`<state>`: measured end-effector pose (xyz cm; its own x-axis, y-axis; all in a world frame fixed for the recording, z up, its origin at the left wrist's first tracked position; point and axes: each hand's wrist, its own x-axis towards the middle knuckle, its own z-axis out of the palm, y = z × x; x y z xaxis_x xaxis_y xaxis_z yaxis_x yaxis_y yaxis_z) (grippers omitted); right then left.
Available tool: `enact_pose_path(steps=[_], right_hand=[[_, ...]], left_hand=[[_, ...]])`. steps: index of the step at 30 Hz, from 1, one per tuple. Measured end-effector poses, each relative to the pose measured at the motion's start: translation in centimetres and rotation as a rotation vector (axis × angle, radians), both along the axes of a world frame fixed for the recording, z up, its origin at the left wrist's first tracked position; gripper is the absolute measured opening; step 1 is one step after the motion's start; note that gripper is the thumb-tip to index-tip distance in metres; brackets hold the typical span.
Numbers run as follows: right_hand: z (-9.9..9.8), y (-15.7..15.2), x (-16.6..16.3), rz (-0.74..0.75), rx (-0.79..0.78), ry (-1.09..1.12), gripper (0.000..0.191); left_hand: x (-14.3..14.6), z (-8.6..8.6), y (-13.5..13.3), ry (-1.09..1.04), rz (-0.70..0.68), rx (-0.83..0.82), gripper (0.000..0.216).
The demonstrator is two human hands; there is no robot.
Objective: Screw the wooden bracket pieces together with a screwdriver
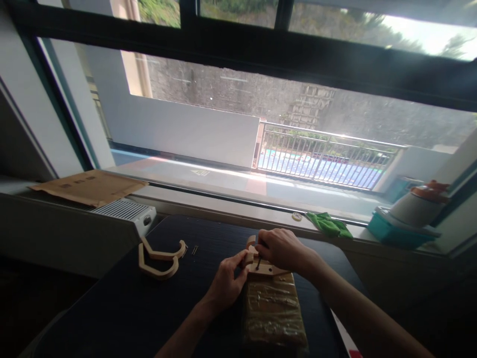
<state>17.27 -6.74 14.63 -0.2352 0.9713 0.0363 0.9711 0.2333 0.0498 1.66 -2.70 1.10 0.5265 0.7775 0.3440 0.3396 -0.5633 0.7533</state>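
Observation:
My left hand (pixel 228 279) grips the left end of a light wooden piece (pixel 264 269) with a curved end and a dark hole. This piece lies across the far end of a brown block wrapped in clear plastic (pixel 276 313). Above it, my right hand (pixel 280 248) is closed on a thin dark tool that looks like a hex key (pixel 258 263), its tip down on the wood. Its upper part is hidden by my fingers. Another curved wooden end (pixel 251 240) rises just behind.
Two hook-shaped wooden pieces (pixel 158 271) lie on the dark table (pixel 194 308) to the left, beside several small screws (pixel 195 250). A brown paper envelope (pixel 93 186) rests on the radiator. The windowsill holds a green cloth (pixel 330 224), a tape roll (pixel 297 217) and a teal box (pixel 398 231).

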Motion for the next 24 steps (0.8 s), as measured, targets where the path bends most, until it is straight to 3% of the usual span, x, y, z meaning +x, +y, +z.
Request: enact_pose_path(steps=[10, 19, 24], right_hand=[[0.2, -2.7, -0.8, 0.146, -0.08, 0.055, 0.02], [-1.1, -2.3, -0.7, 0.006, -0.02, 0.058, 0.031], [0.0, -2.5, -0.5, 0.036, -0.04, 0.05, 0.031]], left_hand=[[-2.8, 0.1, -2.7, 0.059, 0.004, 0.053, 0.032], [-2.1, 2.3, -3.7, 0.13, 0.007, 0.223, 0.047], [-2.3, 2.6, -3.7, 0.175, 0.006, 0.219, 0.048]])
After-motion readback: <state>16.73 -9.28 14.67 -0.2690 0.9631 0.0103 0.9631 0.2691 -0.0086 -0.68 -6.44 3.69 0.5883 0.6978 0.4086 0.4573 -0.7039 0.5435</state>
